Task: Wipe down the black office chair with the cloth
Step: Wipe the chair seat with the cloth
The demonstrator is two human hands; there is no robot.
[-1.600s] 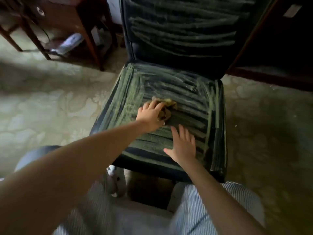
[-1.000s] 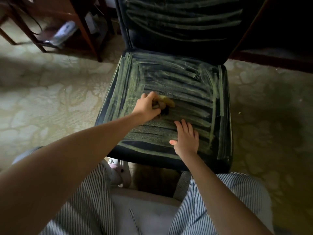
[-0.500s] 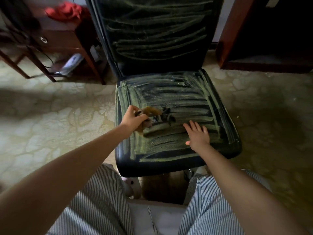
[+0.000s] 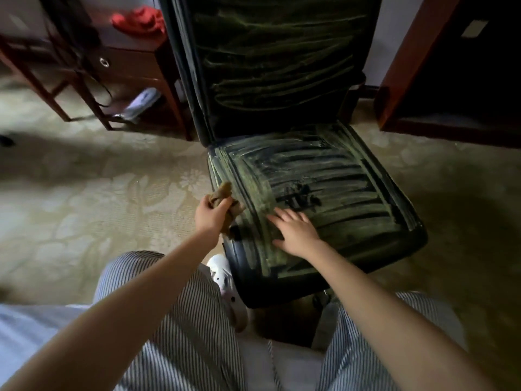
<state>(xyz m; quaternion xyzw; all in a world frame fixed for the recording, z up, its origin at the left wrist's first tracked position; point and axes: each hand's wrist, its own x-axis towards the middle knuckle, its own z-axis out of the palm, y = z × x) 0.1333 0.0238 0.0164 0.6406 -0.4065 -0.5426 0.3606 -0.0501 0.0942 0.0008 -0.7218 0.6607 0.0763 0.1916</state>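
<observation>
The black office chair (image 4: 352,198) stands in front of me, its seat and upright backrest streaked with pale dusty wipe marks. A dark smudged patch sits near the seat's middle. My left hand (image 4: 211,214) is closed around a crumpled brownish cloth (image 4: 225,193) at the seat's left edge, and part of the cloth hangs below the hand. Flat on the front left part of the seat lies my right hand (image 4: 294,231), fingers spread, holding nothing.
A dark wooden desk (image 4: 127,63) with a red cloth (image 4: 139,21) on top stands at the back left. Wooden furniture (image 4: 439,80) is at the back right. Patterned pale carpet (image 4: 84,198) covers the floor. My striped trouser legs and a white shoe (image 4: 225,280) are below the seat.
My left hand has dragged the cloth from the seat's middle to its left edge. The right hand slid left along the seat's front. The chair has turned, its front swinging toward the right.
</observation>
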